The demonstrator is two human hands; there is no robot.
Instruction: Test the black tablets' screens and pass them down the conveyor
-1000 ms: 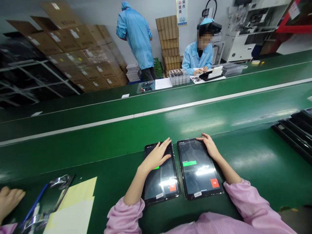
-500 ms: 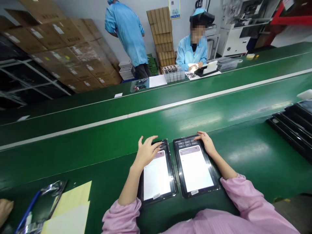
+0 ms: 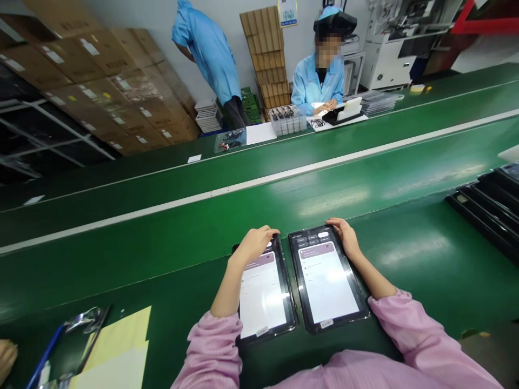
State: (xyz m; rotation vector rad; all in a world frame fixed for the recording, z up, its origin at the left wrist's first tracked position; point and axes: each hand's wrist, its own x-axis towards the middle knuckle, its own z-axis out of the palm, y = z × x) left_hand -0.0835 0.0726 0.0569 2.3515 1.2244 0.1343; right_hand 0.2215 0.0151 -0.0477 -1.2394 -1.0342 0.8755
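Two black tablets with lit, mostly white screens lie side by side on the green bench in front of me. My left hand [image 3: 255, 243] covers the upper part of the left tablet [image 3: 265, 302], its fingers together and bent onto the top edge near the right corner. At the top right corner of the right tablet [image 3: 327, 283], my right hand [image 3: 345, 239] has its fingers curled round the edge. Dark buttons show above the white area on the right screen, one of them lit white. Both thumbs are hard to make out.
Yellow and white paper sheets [image 3: 117, 346] lie at left, beside a blue pen [image 3: 45, 354] and another person's hand [image 3: 7, 356]. Dark flat devices [image 3: 490, 208] are stacked at right. Across the belt [image 3: 190, 227], a person in blue [image 3: 320, 81] sits; another person [image 3: 211, 54] stands.
My left hand has moved right over the left tablet, and its spread fingers have closed at the top edge. Lines have appeared on both screens, and a button has lit up. My right hand has barely moved.
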